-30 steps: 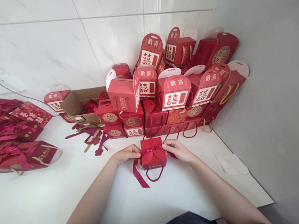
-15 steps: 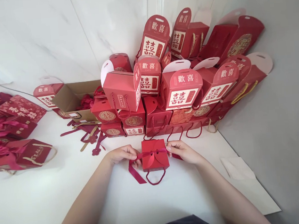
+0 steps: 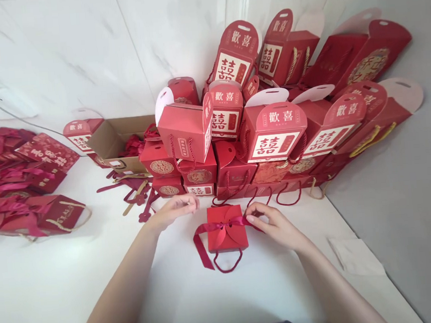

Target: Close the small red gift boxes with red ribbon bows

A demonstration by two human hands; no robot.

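On the white table in front of me sits a small red gift box (image 3: pixel 228 241), its curved top flaps folded together and a dark red cord handle (image 3: pixel 228 270) lying toward me. A crimson ribbon (image 3: pixel 204 250) runs across the top through the holes in the flaps, and its left end hangs loose down the side. My right hand (image 3: pixel 269 222) pinches the ribbon's other end at the box's right edge. To the upper left of the box, my left hand (image 3: pixel 174 210) is off the ribbon, fingers loosely curled, with nothing visible in it.
Stacked red gift boxes (image 3: pixel 274 141) rise behind against the tiled wall. An open cardboard carton (image 3: pixel 125 164) holds red ribbon, with loose tags (image 3: pixel 139 196) before it. Ribboned boxes (image 3: pixel 54 216) pile at far left. A white paper (image 3: pixel 357 257) lies by the grey right wall.
My left hand has let go of the ribbon's left end and moved up and away from the box. My right hand still pinches its end. The view has shifted slightly.
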